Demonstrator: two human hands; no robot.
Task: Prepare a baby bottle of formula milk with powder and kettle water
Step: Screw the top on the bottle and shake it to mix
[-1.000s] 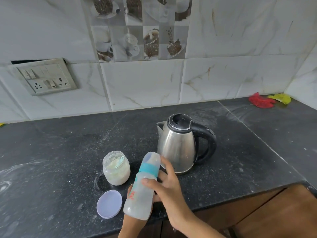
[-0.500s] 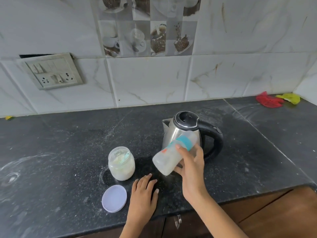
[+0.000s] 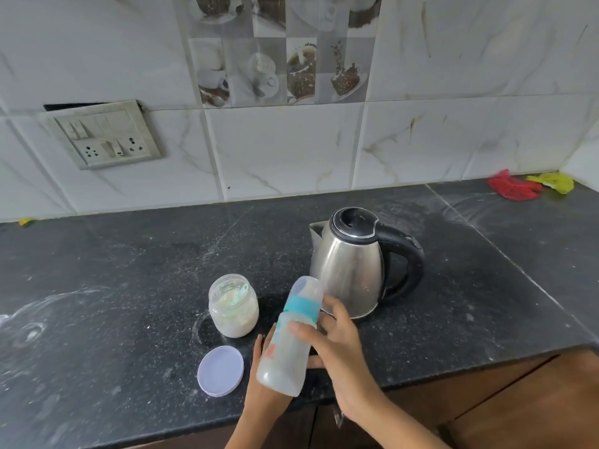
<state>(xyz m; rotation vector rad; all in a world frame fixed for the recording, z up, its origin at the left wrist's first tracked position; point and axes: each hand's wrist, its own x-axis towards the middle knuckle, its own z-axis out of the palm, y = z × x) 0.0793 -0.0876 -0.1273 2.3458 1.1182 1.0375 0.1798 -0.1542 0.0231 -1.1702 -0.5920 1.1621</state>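
Observation:
A frosted baby bottle (image 3: 285, 351) with a teal collar and clear cap hangs tilted over the counter's front edge, cap pointing up toward the kettle. My right hand (image 3: 340, 351) grips its middle from the right. My left hand (image 3: 262, 396) sits behind and under its base, mostly hidden, with fingers showing on both sides. An open jar of pale powder (image 3: 233, 306) with a scoop inside stands just left of the bottle. Its lilac lid (image 3: 220, 371) lies flat in front. The steel kettle (image 3: 350, 267), lid closed and black handle to the right, stands behind the bottle.
The black stone countertop (image 3: 129, 286) is dusted with white powder. A switch and socket plate (image 3: 103, 134) hangs on the tiled wall at left. Red (image 3: 513, 189) and yellow (image 3: 554, 181) cloths lie at the far right corner. Brown cabinet fronts (image 3: 518, 409) run below the edge.
The bottle swung from lying sideways beside the kettle back down toward me, nearly upright. My left hand lifted off the counter and came against the bottle's base.

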